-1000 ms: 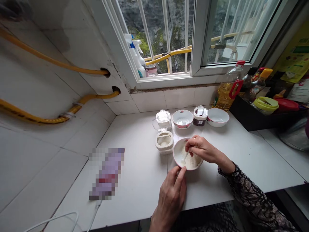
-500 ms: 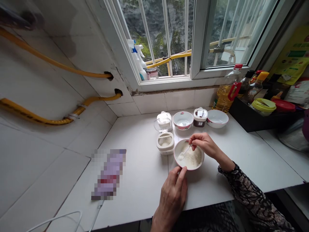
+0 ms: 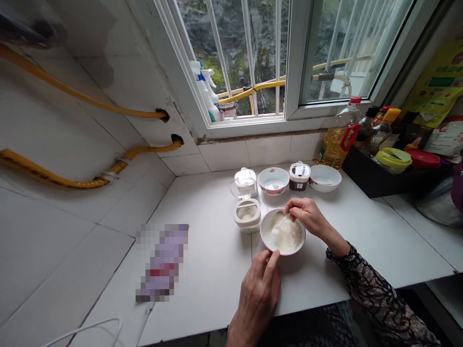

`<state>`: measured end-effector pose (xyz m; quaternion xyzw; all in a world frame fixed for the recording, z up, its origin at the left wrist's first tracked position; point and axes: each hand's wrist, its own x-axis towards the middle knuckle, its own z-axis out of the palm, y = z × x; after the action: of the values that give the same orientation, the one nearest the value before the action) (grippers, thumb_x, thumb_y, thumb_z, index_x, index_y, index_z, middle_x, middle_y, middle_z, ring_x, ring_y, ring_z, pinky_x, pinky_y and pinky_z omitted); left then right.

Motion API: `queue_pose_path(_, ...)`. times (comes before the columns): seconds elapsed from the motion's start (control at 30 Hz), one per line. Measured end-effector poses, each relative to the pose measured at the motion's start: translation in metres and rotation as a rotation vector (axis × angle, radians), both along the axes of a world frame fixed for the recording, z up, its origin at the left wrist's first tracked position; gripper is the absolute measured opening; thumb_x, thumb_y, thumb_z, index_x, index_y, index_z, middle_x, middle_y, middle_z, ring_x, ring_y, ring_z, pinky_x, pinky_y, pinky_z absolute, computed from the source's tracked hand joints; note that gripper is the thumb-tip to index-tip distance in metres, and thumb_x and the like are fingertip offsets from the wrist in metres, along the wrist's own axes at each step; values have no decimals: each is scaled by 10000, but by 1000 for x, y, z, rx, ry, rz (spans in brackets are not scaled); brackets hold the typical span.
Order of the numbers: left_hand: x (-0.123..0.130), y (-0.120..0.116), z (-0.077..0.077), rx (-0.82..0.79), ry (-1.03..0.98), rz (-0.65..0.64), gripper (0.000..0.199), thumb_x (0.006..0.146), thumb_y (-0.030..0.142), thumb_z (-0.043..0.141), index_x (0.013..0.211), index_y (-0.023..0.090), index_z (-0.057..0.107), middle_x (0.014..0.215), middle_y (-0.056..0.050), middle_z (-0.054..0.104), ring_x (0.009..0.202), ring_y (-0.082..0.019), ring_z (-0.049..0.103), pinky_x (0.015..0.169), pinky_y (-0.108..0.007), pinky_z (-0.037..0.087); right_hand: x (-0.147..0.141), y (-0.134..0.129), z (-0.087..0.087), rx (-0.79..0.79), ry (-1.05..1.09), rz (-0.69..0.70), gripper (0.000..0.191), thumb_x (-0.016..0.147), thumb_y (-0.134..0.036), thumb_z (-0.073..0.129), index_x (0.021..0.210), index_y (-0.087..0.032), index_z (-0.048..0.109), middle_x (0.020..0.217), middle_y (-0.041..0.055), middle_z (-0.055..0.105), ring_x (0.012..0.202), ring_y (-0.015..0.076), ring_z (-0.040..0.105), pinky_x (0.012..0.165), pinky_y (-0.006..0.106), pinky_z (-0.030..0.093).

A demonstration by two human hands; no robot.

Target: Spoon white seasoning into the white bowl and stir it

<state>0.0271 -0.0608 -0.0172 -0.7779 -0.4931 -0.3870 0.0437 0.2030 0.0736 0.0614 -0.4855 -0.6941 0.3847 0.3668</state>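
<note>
Between the fingertips of my right hand [image 3: 306, 216] is a small white spoon [image 3: 285, 220], its scoop end down in the bowl. That white bowl [image 3: 265, 238] with a pinkish rim holds a whitish, powdery or grainy heap [image 3: 290, 236]. My left hand [image 3: 258, 289] holds the near rim by its fingertips; the far side of its grip is hidden. Just left of the bowl stands a lidded white container [image 3: 247, 224], its clear lid [image 3: 239, 188] flipped up, with pale contents inside.
Behind stand another white container [image 3: 246, 178], a flowered bowl [image 3: 274, 181], a container with dark contents [image 3: 299, 176] and a second bowl [image 3: 324, 178]. An oil bottle [image 3: 338, 140] and a black rack [image 3: 372, 176] with condiments are right. A blurred purple object [image 3: 164, 262] lies left.
My right hand has shifted slightly to the right with the spoon, whose scoop end now sits closer to the heap. My left hand stays at the rim.
</note>
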Motion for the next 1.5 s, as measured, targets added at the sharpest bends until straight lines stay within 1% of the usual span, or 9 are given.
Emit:
queue_pose_path(0.3,0,1,1,33,21,-5,395,939,49,410,1311,151,495,1109,-126,613,1001,-213,648,763,-284,580,-1,1,-1,-82,91,-29,166,650,-224,483,600,-192,638,479,-17,546,523,142,485,554,265,366)
queue_pose_path(0.63,0,2,2,39,15,-19,384,942,47,408,1303,141,500,1102,-126,614,993,-215,650,775,-290,580,3,6,3,-283,378,-1,121,577,-237,561,577,-167,660,469,-9,556,500,128,479,571,279,401)
queue_pose_path(0.8,0,3,1,47,0,-28,393,937,44,407,1308,140,497,1103,-127,612,985,-212,649,773,-287,582,1,11,3,-276,498,-21,122,585,-246,602,623,-159,679,491,-4,591,523,127,507,620,289,430)
queue_pose_path(0.9,1,3,1,50,-5,-36,389,938,46,411,1307,134,497,1099,-127,609,977,-212,648,767,-283,581,-9,11,3,-189,541,-26,119,657,-270,615,694,-171,670,547,-4,614,567,143,550,651,303,458)
queue_pose_path(1.0,1,4,2,76,-9,-33,389,932,31,409,1298,124,500,1088,-128,611,975,-212,645,767,-282,581,-23,5,4,16,457,-24,124,799,-293,579,807,-189,646,676,15,655,641,167,600,668,318,476)
queue_pose_path(1.17,2,6,2,101,-3,-29,395,918,10,393,1280,118,507,1074,-127,615,974,-206,645,777,-275,581,-40,-6,0,736,-94,134,208,918,-111,443,911,-198,631,795,50,703,784,198,617,859,393,438)
queue_pose_path(1.23,1,6,2,101,-10,-32,395,916,9,391,1277,120,508,1074,-127,616,970,-202,648,775,-271,581,-41,-7,-2,899,-259,209,269,904,-39,408,931,-193,627,800,49,712,794,196,611,897,403,411)
queue_pose_path(1.33,1,5,2,95,-12,-28,381,926,21,401,1278,121,508,1071,-129,617,966,-202,652,776,-275,583,-37,-8,2,922,-208,155,237,927,-55,429,950,-193,621,793,37,714,763,184,607,884,386,413)
queue_pose_path(1.5,1,4,3,79,2,-30,373,934,30,396,1278,120,508,1075,-134,621,963,-206,654,760,-282,588,-14,-8,13,686,4,22,160,922,-120,497,882,-211,624,683,7,667,748,197,590,779,342,437)
